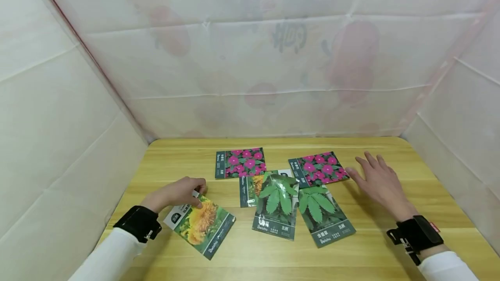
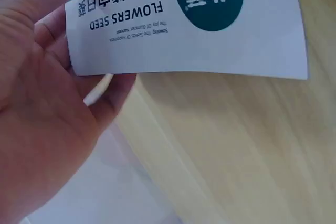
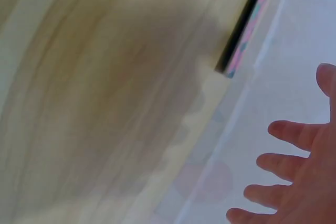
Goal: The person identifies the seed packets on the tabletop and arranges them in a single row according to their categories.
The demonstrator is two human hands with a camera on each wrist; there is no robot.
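Note:
My left hand [image 1: 180,193] pinches the edge of a seed packet [image 1: 201,224] with orange-yellow flowers, at the left of the table. In the left wrist view the thumb lies over this packet's white end [image 2: 157,35], printed "FLOWERS SEED", with fingers beneath. At the right, my right hand [image 1: 380,183] hovers with fingers spread and holds nothing. Nearest to it lies a pink-flower packet [image 1: 318,168]. A second pink-flower packet [image 1: 241,163] lies at the back. Two green-leaf packets [image 1: 276,205] [image 1: 326,216] lie in the middle, one partly covering another yellow-flower packet [image 1: 247,190].
The packets lie on a light wooden table [image 1: 269,263]. Pale cloth walls [image 1: 242,64] stand behind it and at both sides. Black bands [image 1: 138,223] circle both wrists.

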